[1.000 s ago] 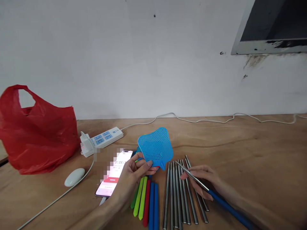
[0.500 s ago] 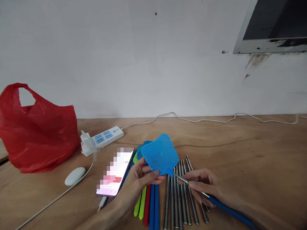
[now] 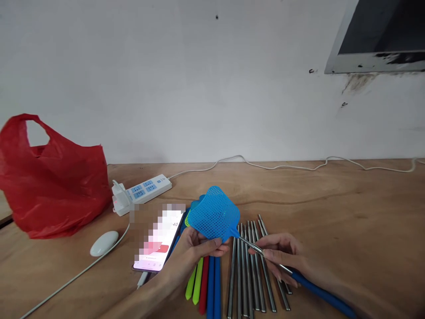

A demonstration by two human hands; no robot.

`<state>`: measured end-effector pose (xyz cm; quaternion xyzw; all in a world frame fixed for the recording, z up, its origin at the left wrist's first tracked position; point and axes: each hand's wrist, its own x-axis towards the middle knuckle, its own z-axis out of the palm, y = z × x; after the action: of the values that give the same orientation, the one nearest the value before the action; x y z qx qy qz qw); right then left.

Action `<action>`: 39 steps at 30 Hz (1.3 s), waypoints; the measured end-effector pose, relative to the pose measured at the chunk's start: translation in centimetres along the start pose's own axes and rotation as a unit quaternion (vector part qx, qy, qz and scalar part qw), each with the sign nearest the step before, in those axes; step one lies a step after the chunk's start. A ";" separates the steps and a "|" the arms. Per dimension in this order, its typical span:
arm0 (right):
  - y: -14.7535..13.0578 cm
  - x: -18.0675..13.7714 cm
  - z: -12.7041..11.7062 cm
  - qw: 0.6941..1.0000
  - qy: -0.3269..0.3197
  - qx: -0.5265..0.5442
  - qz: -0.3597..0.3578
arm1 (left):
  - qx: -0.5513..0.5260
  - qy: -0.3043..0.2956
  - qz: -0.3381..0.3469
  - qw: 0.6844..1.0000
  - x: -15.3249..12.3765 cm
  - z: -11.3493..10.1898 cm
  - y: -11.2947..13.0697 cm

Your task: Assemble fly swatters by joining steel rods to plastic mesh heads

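Observation:
My left hand (image 3: 194, 249) pinches the lower edge of a blue mesh swatter head (image 3: 214, 213) held just above the wooden table (image 3: 332, 208). My right hand (image 3: 282, 256) grips a thin metal rod with a blue handle (image 3: 318, 291); the rod's tip meets the neck of the blue head. Under the head lie more swatter heads (image 3: 189, 218), blue and green. Below my hands lie several metal rods (image 3: 247, 274) side by side and several coloured handles (image 3: 206, 283) in green, red and blue.
A phone (image 3: 159, 241) with a lit screen lies left of my left hand, with a cable. A white power strip (image 3: 141, 192), a white oval object (image 3: 104, 243) and a red plastic bag (image 3: 49, 181) sit further left. A white cord (image 3: 299, 166) runs along the wall.
The blue head has come down and right to meet the rod. My right hand moved the rod's tip left to the head's neck, where the two were apart a second ago.

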<state>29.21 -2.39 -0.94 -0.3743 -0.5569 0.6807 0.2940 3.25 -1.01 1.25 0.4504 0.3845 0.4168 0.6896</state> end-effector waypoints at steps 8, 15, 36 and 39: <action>0.1 -0.1 0.3 0.999 0.028 -0.017 -0.016 | 0.013 -0.012 -0.012 1.000 0.1 -0.1 -0.2; -0.4 -0.4 0.2 0.999 0.028 -0.024 -0.025 | -0.013 0.022 0.055 0.998 0.3 -0.7 -0.4; 0.1 -0.3 0.3 0.999 0.004 -0.024 -0.043 | 0.198 0.063 0.166 0.964 -0.2 -0.8 1.2; -0.1 -0.3 0.5 0.998 0.005 -0.031 -0.045 | 0.198 0.072 0.168 0.963 -0.2 -0.7 1.3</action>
<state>28.94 -2.87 -0.79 -0.3613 -0.5926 0.6473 0.3152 2.24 -0.63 2.32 0.6048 0.4265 0.4735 0.4776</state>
